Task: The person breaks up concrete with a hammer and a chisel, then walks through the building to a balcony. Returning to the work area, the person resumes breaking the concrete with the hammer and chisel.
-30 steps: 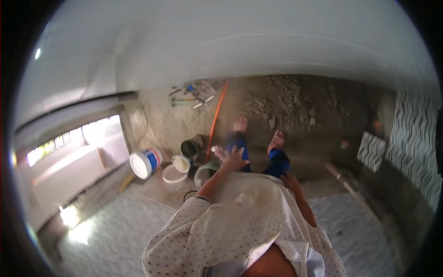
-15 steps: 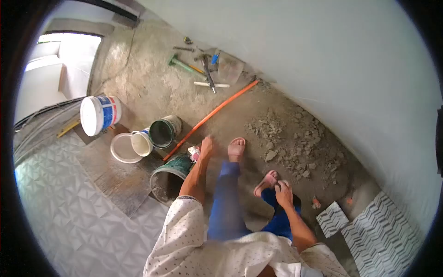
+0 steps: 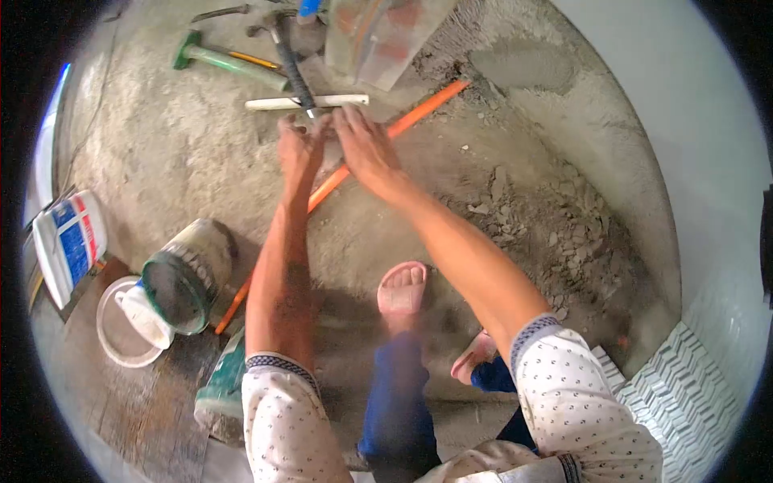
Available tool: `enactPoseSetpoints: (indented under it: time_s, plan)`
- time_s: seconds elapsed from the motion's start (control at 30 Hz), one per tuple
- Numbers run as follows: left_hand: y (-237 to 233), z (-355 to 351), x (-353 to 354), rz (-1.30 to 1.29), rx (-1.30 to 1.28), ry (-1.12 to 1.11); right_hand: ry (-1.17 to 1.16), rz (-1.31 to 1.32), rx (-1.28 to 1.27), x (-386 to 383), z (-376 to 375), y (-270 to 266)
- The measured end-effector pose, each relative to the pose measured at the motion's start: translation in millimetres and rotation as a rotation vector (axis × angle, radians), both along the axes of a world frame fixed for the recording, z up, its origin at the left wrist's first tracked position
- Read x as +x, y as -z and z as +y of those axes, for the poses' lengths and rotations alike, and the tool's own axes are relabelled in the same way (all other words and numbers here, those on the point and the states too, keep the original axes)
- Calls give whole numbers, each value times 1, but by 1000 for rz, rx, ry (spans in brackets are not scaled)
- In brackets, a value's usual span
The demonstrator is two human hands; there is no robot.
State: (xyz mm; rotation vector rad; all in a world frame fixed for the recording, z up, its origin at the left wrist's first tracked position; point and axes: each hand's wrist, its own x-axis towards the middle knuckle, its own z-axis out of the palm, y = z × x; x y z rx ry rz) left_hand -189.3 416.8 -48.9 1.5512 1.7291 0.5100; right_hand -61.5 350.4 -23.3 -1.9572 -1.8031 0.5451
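Observation:
Both of my arms stretch forward over the dusty floor. My left hand (image 3: 302,149) is low beside the end of a hammer's black handle (image 3: 295,76), its thumb and fingers apart. My right hand (image 3: 364,145) is just right of it, fingers stretched out near a white stick (image 3: 338,101) and its palm over part of an orange bar (image 3: 435,105). The hammer lies across the white stick. A green-headed mallet (image 3: 233,66) and a yellow pencil-like rod (image 3: 254,59) lie beyond my left hand.
Buckets, one dark-rimmed (image 3: 197,241) and one white and blue (image 3: 72,245), stand at left with a round lid (image 3: 121,342). A green bucket (image 3: 225,374) is beside my left arm. Broken mortar rubble (image 3: 564,233) lies along the wall at right, patterned tiles (image 3: 684,386) below it.
Both hands have moved forward from beside my legs to the tools. My left hand has left the green bucket, and my right hand has left my foot. The view has shifted toward the tools.

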Motion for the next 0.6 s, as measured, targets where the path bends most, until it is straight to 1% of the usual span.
enactPoseSetpoints:
  time_s: [0.03, 0.07, 0.13, 0.17, 0.2, 0.27, 0.3, 0.33, 0.37, 0.4, 0.43, 0.5, 0.53, 0.6]
  plan:
    - [7, 9, 2, -40, -16, 9, -1, -73, 36, -4, 11, 12]
    - [23, 14, 2, -282, -26, -15, -5, -142, 75, -7, 18, 20]
    - [34, 23, -1, -232, 69, 83, -4, -139, 82, -7, 19, 15]
    - [3, 28, 11, -202, -163, -7, 2, -142, 96, -4, 22, 14]
    - [-2, 40, 3, -435, -476, 40, 19, -124, 55, -2, 25, 19]
    - [-28, 51, 8, -726, -659, -132, 63, -83, -8, 5, 34, 30]
    - [-50, 54, 14, -726, -627, -193, -27, -154, -55, 13, 35, 16]
    - [-76, 54, 25, -725, -596, -255, -49, -190, -61, 13, 36, 17]
    - [-91, 56, 33, -727, -562, -319, -72, -227, -66, 13, 36, 26]
    - [-95, 63, 32, -791, -563, -293, -98, -263, -72, 11, 37, 31]
    - [-97, 72, 25, -850, -568, -269, -97, -360, 11, 7, 36, 37]
    - [-109, 85, 9, -995, -597, -194, -76, -196, -77, 5, 26, 14]
    - [-115, 79, 8, -995, -566, -206, -68, -117, -119, 6, 16, -1]
    - [-133, 62, 7, -1009, -495, -222, -46, 153, -146, 14, -15, -18]
